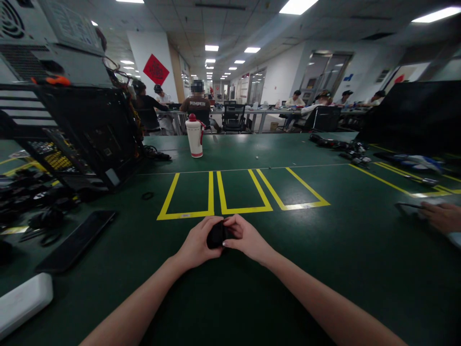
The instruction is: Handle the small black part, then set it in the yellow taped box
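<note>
Between my two hands is a small black rounded object [215, 235], too dark to make out its kind. My left hand [197, 241] is wrapped round its left side, thumb below and fingers over the top. On the other side, my right hand [248, 239] has its fingers and thumb closed at the object's right edge. Both hands are low over the green table [230, 298], just in front of the yellow tape outlines [245, 210]. The fingers cover much of the object.
A white tumbler [195, 137] with a red lid stands beyond the tape. At left are an open computer case [90, 139], a black phone-like slab [77, 240] and a white box-shaped item [25, 302]. Another person's hand [441, 216] holds a dark thin item at right.
</note>
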The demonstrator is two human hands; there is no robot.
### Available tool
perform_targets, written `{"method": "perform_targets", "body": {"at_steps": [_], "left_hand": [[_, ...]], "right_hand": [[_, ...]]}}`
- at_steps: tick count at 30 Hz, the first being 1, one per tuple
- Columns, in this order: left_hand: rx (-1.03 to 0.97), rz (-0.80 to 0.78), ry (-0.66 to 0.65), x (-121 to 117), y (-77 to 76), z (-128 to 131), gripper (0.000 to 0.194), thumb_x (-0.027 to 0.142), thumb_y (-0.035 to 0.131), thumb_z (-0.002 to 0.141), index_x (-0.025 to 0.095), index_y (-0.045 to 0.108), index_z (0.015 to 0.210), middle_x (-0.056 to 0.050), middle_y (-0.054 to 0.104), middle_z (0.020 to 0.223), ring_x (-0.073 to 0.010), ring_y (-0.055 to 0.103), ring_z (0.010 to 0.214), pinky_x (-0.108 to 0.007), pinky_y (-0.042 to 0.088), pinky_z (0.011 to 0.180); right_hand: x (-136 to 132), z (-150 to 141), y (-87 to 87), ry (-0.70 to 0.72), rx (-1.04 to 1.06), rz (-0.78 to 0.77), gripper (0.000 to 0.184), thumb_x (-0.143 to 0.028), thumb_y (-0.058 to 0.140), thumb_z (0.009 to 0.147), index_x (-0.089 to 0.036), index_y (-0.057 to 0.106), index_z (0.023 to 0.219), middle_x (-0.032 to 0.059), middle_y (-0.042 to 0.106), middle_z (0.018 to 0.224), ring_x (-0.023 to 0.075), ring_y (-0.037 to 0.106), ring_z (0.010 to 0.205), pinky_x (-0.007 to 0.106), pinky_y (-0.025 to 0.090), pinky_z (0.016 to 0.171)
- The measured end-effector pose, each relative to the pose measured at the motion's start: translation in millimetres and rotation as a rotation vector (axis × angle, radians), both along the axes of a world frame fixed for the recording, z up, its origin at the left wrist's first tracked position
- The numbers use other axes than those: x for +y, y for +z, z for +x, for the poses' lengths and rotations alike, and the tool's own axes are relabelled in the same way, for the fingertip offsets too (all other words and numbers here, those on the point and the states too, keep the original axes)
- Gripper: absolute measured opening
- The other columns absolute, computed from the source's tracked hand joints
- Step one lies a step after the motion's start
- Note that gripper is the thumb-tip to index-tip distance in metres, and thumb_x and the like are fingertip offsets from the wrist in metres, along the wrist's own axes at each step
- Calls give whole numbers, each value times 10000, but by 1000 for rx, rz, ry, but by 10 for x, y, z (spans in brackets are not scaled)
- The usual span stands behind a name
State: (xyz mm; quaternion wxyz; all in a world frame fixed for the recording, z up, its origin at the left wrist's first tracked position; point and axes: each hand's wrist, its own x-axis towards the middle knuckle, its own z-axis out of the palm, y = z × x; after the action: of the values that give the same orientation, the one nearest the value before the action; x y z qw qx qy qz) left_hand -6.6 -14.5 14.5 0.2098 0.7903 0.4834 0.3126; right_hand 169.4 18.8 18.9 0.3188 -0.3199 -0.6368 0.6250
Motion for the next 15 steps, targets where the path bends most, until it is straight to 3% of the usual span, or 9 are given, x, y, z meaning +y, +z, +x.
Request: {"method": "perform_targets", "body": {"at_steps": [5, 11, 15], "left_hand": [[-5, -16, 20, -2, 0, 5, 585, 232, 637, 648, 279, 368, 1165, -29, 489, 1142, -229, 490, 1034, -406, 419, 875], [-11, -10, 14, -9, 2, 2, 585, 227, 638, 650, 284, 361, 1161, -17, 492, 1133, -212, 503, 1016, -382, 438, 854], [-12, -11, 14, -9, 7, 6, 582, 230, 641, 647, 279, 365, 1157, -19, 493, 1135, -214, 497, 1027, -385, 429, 872]], "right_hand": [[-55, -4, 16, -24, -27, 52, 320, -132, 612, 639, -219, 464, 908, 7, 492, 1065, 174, 473, 1096, 382, 384, 945], [-73, -26, 19, -98, -60, 37, 278, -256, 585, 698, -224, 477, 952, 10, 519, 1040, 166, 497, 1047, 385, 399, 922], [-23, -33, -58, -112, -73, -4, 402, -222, 623, 655, -217, 482, 1032, 25, 512, 1108, 166, 479, 1081, 379, 365, 960]]}}
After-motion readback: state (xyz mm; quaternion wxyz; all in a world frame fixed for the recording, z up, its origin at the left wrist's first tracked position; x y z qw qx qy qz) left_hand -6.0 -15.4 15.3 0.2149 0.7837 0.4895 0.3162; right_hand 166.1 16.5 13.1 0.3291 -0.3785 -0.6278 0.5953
